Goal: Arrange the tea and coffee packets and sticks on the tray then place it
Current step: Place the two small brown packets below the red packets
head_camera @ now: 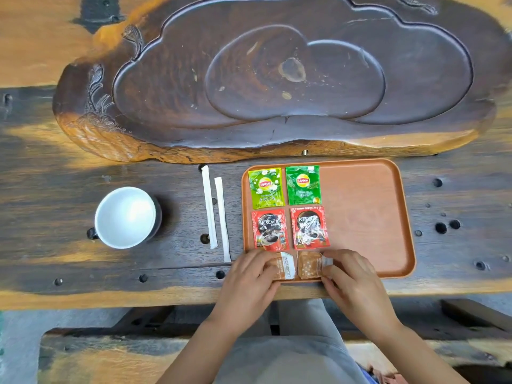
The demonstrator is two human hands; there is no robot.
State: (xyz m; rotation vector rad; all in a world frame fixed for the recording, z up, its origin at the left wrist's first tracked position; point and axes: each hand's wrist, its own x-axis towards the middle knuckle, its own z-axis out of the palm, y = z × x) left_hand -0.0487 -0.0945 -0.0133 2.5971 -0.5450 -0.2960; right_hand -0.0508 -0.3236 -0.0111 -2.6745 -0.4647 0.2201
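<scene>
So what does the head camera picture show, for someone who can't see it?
Two hands, left and right, press two brown packets onto an orange tray below green tea and red coffee packets. Two white sticks and a cup lie left.

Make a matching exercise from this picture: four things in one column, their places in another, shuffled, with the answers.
Things:
1. green Lipton packets
2. red Nescafe packets
3. brown packets
4. white sticks

Places:
A. on the table, left of the tray
B. tray's far row
C. tray's near edge, under both hands
D. tray's middle row

Pairs: 1-B, 2-D, 3-C, 4-A
</scene>
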